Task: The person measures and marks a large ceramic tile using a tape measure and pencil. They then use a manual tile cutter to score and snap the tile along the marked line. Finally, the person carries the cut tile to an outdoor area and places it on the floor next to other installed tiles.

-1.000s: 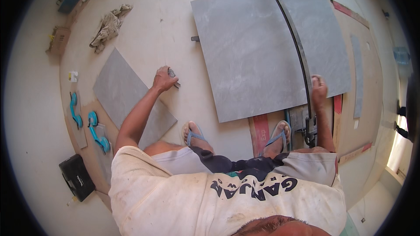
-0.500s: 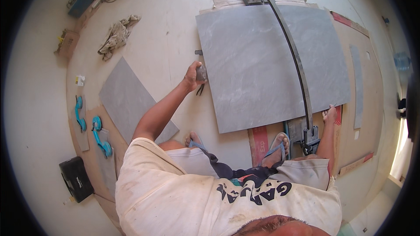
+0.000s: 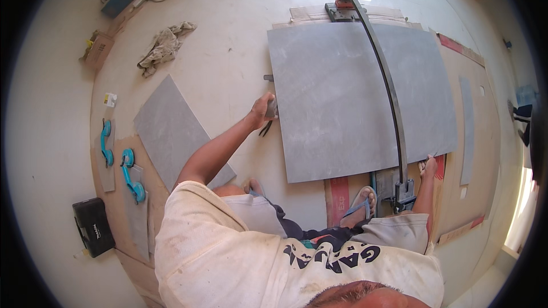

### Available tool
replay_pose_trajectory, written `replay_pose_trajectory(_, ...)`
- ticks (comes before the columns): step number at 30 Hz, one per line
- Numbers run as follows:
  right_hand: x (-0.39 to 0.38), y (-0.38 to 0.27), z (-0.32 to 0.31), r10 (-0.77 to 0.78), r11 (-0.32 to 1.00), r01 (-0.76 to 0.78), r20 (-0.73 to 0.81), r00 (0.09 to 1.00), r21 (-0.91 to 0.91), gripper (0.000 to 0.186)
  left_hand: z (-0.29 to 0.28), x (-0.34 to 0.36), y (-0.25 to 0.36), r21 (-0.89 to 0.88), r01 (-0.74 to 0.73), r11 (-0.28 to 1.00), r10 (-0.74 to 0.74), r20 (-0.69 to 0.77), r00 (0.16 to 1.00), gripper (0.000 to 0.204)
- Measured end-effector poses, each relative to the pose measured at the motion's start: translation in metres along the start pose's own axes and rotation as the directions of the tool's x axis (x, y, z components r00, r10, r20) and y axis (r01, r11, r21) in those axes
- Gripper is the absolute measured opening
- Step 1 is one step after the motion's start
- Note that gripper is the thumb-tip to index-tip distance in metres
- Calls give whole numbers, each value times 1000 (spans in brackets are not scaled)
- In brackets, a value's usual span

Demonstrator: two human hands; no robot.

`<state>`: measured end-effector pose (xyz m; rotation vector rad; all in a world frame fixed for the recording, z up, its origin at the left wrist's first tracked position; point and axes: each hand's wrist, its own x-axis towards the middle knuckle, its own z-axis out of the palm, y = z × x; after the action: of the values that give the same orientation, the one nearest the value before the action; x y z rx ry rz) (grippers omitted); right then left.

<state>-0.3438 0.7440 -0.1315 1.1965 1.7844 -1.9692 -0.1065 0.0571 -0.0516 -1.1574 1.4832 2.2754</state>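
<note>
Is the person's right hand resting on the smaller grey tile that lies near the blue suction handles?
No, the right hand is at the near edge of the large grey tile, close to the cutter rail, far from the smaller grey tile.

The big tile point(image 3: 359, 100) under my left hand point(image 3: 261, 113) is plain matt grey with faint paler clouding; the smaller tile point(image 3: 171, 131) matches it. The cutter rail point(image 3: 388, 91) is black. Two suction lifters point(image 3: 120, 159) are turquoise, the case point(image 3: 93, 227) black, my flip-flop point(image 3: 361, 202) blue.
</note>
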Motion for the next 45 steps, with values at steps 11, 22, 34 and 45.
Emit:
replay_pose_trajectory(11, 1, -2, -18, 3, 996, -8, -61, 998, -91, 43, -22, -12, 21, -172, 8, 985, -23, -86, 996, 36)
replay_pose_trajectory(22, -151, -81, -83, 118, 971, -122, -34, 992, -207, 22, -107, -165, 89, -198, -13, 980, -32, -219, 975, 26)
replay_pose_trajectory(34, -555, -316, 32, -243, 350, 411, 342, 908, -842, 35, -83, -574, 138, -260, 561, 786, -618, -349, 704, 35)
replay_pose_trajectory(45, -761, -339, 147, 67, -306, 861, 893, 446, -407, 37, -122, -656, 252, 885, 104, 454, -125, -52, 991, 40)
